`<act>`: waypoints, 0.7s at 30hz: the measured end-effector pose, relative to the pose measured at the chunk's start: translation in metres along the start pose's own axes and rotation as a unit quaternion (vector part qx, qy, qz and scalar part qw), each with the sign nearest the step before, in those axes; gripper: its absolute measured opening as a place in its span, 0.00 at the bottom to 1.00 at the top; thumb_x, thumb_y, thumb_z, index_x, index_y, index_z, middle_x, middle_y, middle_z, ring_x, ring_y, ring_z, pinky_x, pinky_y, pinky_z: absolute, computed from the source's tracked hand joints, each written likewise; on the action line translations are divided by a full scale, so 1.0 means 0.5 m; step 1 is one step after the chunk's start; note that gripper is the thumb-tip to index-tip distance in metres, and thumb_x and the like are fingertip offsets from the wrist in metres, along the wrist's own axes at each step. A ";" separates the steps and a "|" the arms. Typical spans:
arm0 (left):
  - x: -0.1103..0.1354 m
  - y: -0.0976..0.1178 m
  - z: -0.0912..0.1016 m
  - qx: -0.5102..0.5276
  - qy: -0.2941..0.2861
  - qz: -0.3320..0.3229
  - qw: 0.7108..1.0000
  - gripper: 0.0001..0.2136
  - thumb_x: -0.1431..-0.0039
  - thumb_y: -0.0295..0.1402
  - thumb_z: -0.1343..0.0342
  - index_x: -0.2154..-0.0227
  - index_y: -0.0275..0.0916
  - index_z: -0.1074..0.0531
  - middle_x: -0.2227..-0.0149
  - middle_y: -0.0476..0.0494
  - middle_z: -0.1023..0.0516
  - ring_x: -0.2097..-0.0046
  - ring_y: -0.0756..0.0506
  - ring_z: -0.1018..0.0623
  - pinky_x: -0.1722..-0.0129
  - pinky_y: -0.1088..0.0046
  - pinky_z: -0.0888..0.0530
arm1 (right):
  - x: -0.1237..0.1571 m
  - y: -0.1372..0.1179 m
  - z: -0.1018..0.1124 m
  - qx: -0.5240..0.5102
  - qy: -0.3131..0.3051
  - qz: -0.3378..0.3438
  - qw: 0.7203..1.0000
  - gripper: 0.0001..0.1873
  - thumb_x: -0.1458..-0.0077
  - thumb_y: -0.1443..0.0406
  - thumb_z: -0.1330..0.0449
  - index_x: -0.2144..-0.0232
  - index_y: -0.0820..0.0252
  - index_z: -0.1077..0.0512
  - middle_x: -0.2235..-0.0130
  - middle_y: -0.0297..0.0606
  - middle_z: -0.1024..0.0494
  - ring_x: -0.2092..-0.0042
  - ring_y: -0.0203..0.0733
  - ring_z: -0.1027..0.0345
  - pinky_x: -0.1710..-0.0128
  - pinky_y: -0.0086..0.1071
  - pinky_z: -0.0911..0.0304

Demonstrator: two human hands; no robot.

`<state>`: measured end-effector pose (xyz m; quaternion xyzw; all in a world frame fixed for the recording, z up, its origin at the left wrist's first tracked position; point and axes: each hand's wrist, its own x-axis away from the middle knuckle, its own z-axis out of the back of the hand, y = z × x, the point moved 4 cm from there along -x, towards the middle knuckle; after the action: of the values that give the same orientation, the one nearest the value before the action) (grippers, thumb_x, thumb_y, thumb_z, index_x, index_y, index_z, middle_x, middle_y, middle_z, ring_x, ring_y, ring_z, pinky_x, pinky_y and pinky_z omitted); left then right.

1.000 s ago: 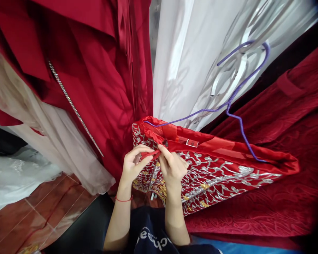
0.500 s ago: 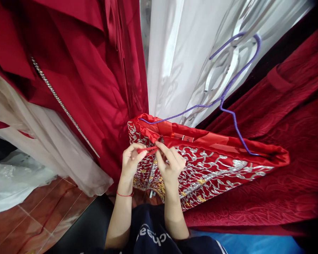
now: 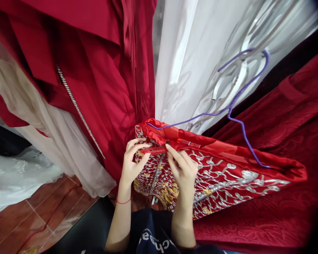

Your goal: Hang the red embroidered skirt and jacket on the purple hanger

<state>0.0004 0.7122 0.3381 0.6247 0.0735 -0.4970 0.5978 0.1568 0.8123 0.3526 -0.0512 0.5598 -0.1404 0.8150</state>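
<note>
A red garment with silver and gold embroidery (image 3: 217, 180) hangs before me from a purple wire hanger (image 3: 243, 130). Its bright red satin lining (image 3: 214, 144) shows along the open top edge. Near the left part of that edge, a thin red cord (image 3: 157, 151) stretches between my hands. My left hand (image 3: 132, 160) has the cord loosely between thumb and forefinger, the other fingers against the embroidered cloth. Pinched fingertips of my right hand (image 3: 184, 164) hold the cord's other side close to the lining. Exactly where the cord joins the garment is hidden by the fingers.
A dark red dress with a beaded strip (image 3: 79, 111) hangs at left, beside pale sheer fabric (image 3: 76, 151). White drapery (image 3: 180, 53) and white scrolled metalwork (image 3: 241, 77) stand behind the hanger. Dark red patterned cloth (image 3: 288, 130) fills the right; brown floor tiles (image 3: 23, 218) show lower left.
Garment, hanger and hands sit slightly farther right and lower in view. My left thumb and forefinger have spread apart around the cord; my right hand keeps its pinch.
</note>
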 end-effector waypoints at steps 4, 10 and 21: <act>-0.004 0.033 -0.004 -0.049 -0.054 -0.067 0.995 0.21 0.46 0.37 0.33 0.49 0.44 0.28 0.46 0.40 0.25 0.43 0.40 0.26 0.40 0.57 0.32 | 0.011 0.019 0.059 -0.051 0.110 -0.023 0.992 0.15 0.43 0.73 0.37 0.54 0.53 0.25 0.73 0.28 0.26 0.76 0.30 0.38 0.74 0.27 0.39; -0.005 0.050 -0.042 -0.129 -0.001 -0.147 0.981 0.08 0.38 0.29 0.40 0.56 0.42 0.25 0.60 0.45 0.18 0.58 0.46 0.21 0.53 0.66 0.28 | 0.013 0.027 0.030 -0.010 0.036 -0.120 0.992 0.09 0.40 0.67 0.38 0.56 0.58 0.28 0.70 0.32 0.26 0.74 0.32 0.36 0.72 0.28 0.38; -0.021 0.041 -0.029 -0.115 -0.013 -0.135 0.984 0.07 0.33 0.29 0.49 0.63 0.39 0.26 0.65 0.45 0.21 0.62 0.46 0.25 0.57 0.68 0.30 | 0.002 0.014 0.068 -0.059 0.048 -0.154 0.985 0.01 0.39 0.67 0.38 0.64 0.58 0.28 0.69 0.31 0.26 0.72 0.32 0.35 0.71 0.27 0.39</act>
<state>0.0170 0.7239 0.3566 0.5294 0.2067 -0.5694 0.5940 0.1901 0.8163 0.3625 -0.1781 0.5911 -0.2336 0.7512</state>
